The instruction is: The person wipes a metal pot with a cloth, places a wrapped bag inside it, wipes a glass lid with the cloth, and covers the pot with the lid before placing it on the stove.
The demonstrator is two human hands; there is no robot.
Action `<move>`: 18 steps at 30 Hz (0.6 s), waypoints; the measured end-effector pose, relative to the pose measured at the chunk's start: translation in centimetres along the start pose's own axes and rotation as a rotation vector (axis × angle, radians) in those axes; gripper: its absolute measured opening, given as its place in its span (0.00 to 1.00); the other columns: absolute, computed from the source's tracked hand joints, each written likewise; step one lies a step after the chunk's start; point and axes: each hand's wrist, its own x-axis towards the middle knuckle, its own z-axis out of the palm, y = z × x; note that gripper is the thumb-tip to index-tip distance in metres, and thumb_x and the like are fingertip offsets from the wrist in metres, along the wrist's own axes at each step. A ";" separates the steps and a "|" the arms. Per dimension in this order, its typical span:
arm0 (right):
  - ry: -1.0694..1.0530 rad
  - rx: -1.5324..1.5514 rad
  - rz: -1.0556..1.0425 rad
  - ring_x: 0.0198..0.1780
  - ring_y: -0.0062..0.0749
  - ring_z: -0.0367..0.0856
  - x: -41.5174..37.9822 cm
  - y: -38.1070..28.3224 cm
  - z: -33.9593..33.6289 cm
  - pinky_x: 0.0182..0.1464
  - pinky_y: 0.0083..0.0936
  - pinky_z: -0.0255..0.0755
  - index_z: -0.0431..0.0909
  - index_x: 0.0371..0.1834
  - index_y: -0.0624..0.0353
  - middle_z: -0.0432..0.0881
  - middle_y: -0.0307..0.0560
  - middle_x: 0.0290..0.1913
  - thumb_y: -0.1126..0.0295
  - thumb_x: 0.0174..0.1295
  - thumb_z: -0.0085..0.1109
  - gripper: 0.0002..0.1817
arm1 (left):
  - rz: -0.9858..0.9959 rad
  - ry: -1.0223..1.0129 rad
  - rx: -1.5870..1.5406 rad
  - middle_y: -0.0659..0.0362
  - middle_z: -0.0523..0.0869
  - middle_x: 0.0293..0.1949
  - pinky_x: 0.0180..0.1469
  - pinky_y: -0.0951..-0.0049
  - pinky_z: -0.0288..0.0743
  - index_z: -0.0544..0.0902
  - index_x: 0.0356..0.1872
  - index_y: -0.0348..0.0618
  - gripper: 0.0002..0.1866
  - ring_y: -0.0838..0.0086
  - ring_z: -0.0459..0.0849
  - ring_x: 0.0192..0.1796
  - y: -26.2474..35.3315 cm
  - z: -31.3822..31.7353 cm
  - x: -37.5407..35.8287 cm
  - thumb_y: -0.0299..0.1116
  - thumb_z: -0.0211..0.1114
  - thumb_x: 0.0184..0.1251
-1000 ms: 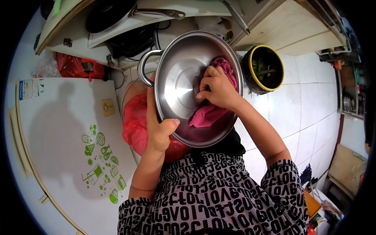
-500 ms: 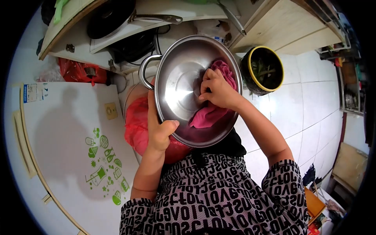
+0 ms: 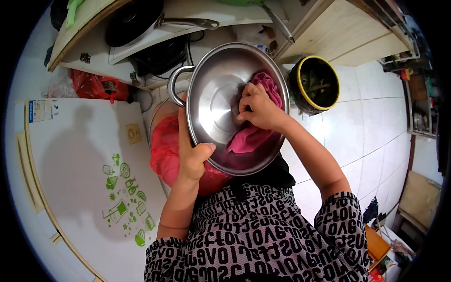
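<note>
A large steel pot point(image 3: 213, 101) with a loop handle is tilted toward me at the centre of the head view. My left hand point(image 3: 191, 155) grips its near-left rim, thumb over the edge. Inside the pot lies a pink cloth point(image 3: 251, 134), and my right hand point(image 3: 258, 109) presses down on it against the right inner wall, fingers bent over the fabric.
A red plastic bag point(image 3: 164, 155) sits in a bin under the pot. A white appliance top with green stickers point(image 3: 84, 169) is at the left. A yellow-rimmed black bucket point(image 3: 314, 84) stands at the right on white floor tiles. A pan point(image 3: 136, 19) rests on the counter above.
My right hand with the cloth has shifted slightly inside the pot. The pot and my left hand stay almost still.
</note>
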 end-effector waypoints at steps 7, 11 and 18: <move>0.089 -0.033 0.062 0.49 0.45 0.67 -0.5 -1.0 1.3 0.53 0.36 0.65 0.82 0.23 0.56 0.71 0.45 0.43 0.70 0.41 0.77 0.10 | -0.005 0.011 -0.012 0.45 0.64 0.69 0.71 0.62 0.62 0.47 0.76 0.32 0.55 0.59 0.67 0.70 0.3 0.3 -0.1 0.39 0.61 0.42; 0.088 -0.021 0.070 0.49 0.45 0.67 -0.5 -1.1 1.2 0.54 0.35 0.65 0.81 0.23 0.56 0.71 0.45 0.44 0.70 0.42 0.76 0.10 | 0.003 -0.011 -0.010 0.45 0.64 0.69 0.71 0.62 0.62 0.46 0.76 0.33 0.56 0.59 0.66 0.71 0.3 0.2 0.1 0.39 0.62 0.42; 0.013 0.026 0.005 0.49 0.44 0.66 -0.6 -0.3 0.1 0.55 0.34 0.63 0.82 0.25 0.56 0.70 0.46 0.45 0.72 0.44 0.75 0.09 | 0.017 -0.035 -0.005 0.46 0.64 0.69 0.71 0.63 0.62 0.46 0.76 0.33 0.56 0.59 0.66 0.71 -0.2 -0.3 0.0 0.39 0.62 0.42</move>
